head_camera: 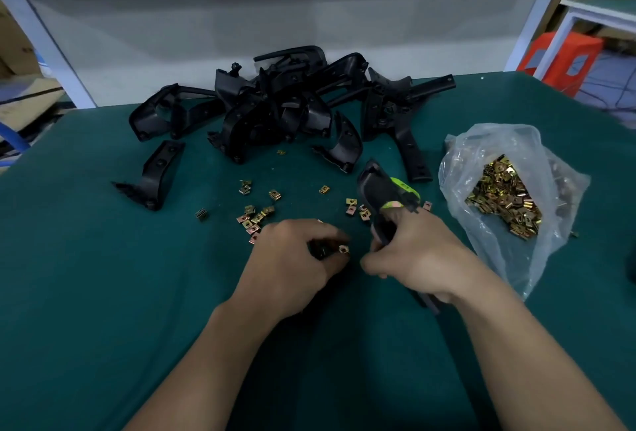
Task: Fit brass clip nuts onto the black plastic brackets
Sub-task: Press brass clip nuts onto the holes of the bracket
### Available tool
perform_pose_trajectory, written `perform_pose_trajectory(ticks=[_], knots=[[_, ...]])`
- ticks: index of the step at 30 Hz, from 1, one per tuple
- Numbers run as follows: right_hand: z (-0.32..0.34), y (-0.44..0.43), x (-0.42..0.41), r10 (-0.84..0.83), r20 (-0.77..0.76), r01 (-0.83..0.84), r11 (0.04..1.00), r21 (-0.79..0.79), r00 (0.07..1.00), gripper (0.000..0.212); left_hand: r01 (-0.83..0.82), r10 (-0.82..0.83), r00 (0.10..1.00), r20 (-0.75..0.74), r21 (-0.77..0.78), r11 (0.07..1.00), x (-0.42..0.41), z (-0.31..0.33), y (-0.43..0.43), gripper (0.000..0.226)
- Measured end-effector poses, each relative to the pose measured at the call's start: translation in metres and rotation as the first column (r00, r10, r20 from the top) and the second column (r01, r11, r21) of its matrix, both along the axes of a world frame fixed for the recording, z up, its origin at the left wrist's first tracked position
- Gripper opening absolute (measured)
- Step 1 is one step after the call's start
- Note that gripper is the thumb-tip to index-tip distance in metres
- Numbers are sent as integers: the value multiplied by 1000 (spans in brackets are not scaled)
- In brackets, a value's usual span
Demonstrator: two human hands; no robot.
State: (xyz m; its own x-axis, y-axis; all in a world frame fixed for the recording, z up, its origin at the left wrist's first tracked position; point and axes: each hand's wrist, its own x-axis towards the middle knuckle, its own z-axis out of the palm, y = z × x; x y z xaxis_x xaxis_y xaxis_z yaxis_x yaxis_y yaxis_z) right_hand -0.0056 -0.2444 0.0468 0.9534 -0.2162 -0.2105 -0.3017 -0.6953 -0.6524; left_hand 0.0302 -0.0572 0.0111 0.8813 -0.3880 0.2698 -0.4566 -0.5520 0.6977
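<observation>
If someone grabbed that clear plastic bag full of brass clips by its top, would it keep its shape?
Probably not. The plastic bag looks thin and crinkled, so it would likely sag. The heap of brass clip nuts inside seems dense, so probably heavy for its size. Its mouth lies open, so clips might spill.
</observation>
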Motion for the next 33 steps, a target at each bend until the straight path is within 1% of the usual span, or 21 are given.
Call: perform_pose_trajectory(ticks=[2,4,7,8,10,11,12,13,14,15,16,17,18,19,20,21,23,26,28,31,33], knots=[[-4,8,2,-18,17,15,986,167,1000,15,68,-69,997,17,52,996,-2,2,-1,22],[-7,13,6,-50,27,38,943,332,998,18,89,-90,996,8,48,995,-4,5,-3,27],[-8,14,11,-100,10,72,782,619,995,34,72,-75,996,-50,-55,996,-6,5,-5,26],[-8,14,11,-96,-12,79,736,673,995,38,58,-65,995,-70,-94,994,-6,5,-5,23],[-9,14,11,-71,-61,93,661,744,996,36,20,-38,993,-112,-161,987,-6,5,-5,16],[-9,13,12,-76,-70,102,632,769,995,34,-23,-3,991,-133,-192,981,-6,6,-5,13],[-10,11,13,-108,-54,111,632,767,993,31,-82,48,986,-157,-217,973,-5,7,-4,13],[-10,8,13,-163,-6,117,687,717,987,30,-144,101,978,-184,-236,961,-4,9,-4,13],[-10,6,14,-219,70,131,780,612,973,29,-199,144,965,-219,-258,945,-3,11,-3,14],[-10,4,13,-260,167,159,875,458,951,28,-249,168,949,-268,-303,920,-2,13,-3,13],[-11,4,12,-271,274,192,940,282,923,24,-293,167,928,-334,-375,880,-1,16,-2,14],[-11,5,11,-241,349,212,970,119,906,20,-331,139,903,-406,-455,826,1,19,-2,16],[-12,9,8,-190,383,222,974,-42,904,21,-362,87,876,-474,-529,768,1,22,-1,21],[-13,13,6,-136,397,231,952,-202,908,29,-379,15,847,-531,-584,718,1,24,0,26],[-15,15,5,-87,403,237,910,-340,911,35,-388,-60,814,-578,-617,685,1,26,0,31],[-16,17,5,-57,416,249,871,-424,908,36,-389,-123,781,-613,-630,672,1,28,0,34],[-17,20,6,-55,434,272,848,-455,899,34,-365,-188,737,-649,-617,697,0,28,0,35],[-22,23,9,-99,404,275,872,-405,909,36,-334,-180,734,-655,-579,744,0,26,1,30],[-25,24,12,-109,381,244,914,-325,918,35,-337,-166,745,-646,-580,742,0,27,1,31],[-25,24,13,-91,360,176,962,-210,928,51,-348,-154,758,-634,-591,728,0,27,0,32],[-24,22,13,-88,404,169,971,-169,911,46,-357,-144,762,-631,-595,720,0,27,0,33]])
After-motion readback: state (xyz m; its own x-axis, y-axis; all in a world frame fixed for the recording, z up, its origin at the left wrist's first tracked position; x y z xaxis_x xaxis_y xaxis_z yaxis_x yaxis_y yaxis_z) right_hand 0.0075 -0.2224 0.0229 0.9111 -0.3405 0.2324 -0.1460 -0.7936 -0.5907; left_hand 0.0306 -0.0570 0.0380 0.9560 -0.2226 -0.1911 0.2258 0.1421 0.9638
